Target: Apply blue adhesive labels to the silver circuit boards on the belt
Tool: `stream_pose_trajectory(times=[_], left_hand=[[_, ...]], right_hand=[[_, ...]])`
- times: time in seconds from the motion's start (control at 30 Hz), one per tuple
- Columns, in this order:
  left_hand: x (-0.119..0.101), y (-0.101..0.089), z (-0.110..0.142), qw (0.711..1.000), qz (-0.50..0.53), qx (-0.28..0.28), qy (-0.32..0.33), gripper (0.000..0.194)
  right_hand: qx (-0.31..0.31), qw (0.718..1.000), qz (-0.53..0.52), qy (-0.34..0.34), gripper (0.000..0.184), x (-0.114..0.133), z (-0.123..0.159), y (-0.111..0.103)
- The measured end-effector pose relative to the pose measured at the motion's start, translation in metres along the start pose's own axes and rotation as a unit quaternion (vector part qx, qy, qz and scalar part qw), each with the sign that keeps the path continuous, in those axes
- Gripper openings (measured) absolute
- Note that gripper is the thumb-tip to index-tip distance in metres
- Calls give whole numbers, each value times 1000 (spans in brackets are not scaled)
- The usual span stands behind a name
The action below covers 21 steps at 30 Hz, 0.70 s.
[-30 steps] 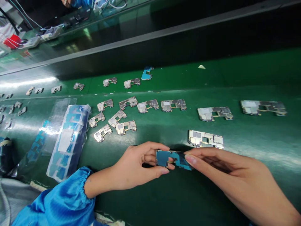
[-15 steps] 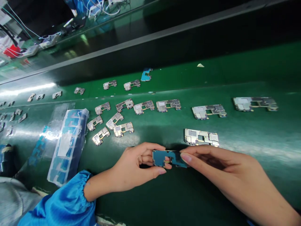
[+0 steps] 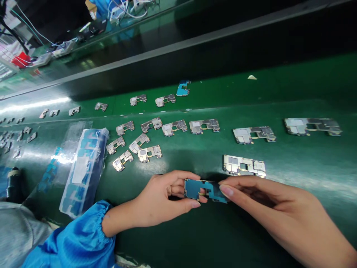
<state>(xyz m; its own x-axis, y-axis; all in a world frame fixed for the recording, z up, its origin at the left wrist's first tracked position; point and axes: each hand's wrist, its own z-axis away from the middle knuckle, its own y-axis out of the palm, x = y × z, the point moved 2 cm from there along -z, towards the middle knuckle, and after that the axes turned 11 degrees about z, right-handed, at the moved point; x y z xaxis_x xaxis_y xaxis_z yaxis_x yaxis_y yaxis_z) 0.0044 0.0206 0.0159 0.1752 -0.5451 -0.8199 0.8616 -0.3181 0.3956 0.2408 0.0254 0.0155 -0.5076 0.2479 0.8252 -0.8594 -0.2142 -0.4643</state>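
My left hand (image 3: 167,197) grips the left end of a phone circuit board (image 3: 203,192), fingers behind it and thumb along its lower edge. A blue film (image 3: 192,189) with a cut-out lies over the board's face. At the right end, my right hand (image 3: 259,201) pinches the blue film between thumb and forefinger; whether it also grips the board there is hidden. Just beyond my right fingers, a bare circuit board (image 3: 244,165) lies face up on the green bench.
Several more circuit boards (image 3: 204,126) lie about the green bench mat (image 3: 156,238). One blue-covered board (image 3: 183,88) lies farther back. To the left is a clear plastic bag (image 3: 83,167) of blue films. Someone's grey-clothed arm (image 3: 19,230) shows at lower left. Cables (image 3: 128,13) run behind.
The view has shifted slightly, so the bench items appear farther right. Both hands keep their hold, and the blue film's right part now shows a little more below my right thumb.
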Motion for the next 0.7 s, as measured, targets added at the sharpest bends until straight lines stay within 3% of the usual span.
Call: stream_pose_trajectory(times=[0.7], left_hand=[[1,-2,-1,999,-6,36,11,56]], right_hand=[[-31,999,10,21,24,-29,6,-8]])
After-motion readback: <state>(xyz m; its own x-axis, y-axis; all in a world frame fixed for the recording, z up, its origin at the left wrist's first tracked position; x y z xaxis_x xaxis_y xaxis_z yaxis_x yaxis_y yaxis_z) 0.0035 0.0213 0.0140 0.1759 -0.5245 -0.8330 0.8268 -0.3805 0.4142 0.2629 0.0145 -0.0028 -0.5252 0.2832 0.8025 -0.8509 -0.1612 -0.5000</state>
